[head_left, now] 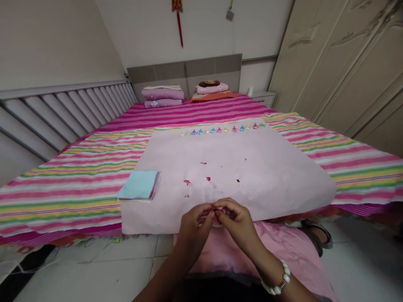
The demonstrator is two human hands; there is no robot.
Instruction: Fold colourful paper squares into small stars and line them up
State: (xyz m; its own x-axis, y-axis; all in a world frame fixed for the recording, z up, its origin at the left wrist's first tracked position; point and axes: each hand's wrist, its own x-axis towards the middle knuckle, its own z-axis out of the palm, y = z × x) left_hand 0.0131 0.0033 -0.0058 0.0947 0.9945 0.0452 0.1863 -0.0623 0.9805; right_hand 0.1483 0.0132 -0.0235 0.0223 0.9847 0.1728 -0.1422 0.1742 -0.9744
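My left hand [194, 224] and my right hand [237, 220] meet at the near edge of a large pale pink sheet [267, 167]. Between their pinched fingertips is a small piece of red folded paper [217, 219], mostly hidden by the fingers. A bracelet of white beads [284, 274] circles my right wrist. Left of my hands lies a stack of square coloured papers [138, 184], light blue on top. Along the sheet's far edge runs a row of small folded paper shapes [219, 130] in several colours.
Several small red marks [187, 182] dot the sheet; whether they are scraps or tears, I cannot tell. Beneath lies a striped bed cover [355, 163]. A pink cushion or cloth [283, 247] covers my lap. Folded bedding [163, 94] stands by the headboard [217, 67]; a rail [94, 98] borders the left.
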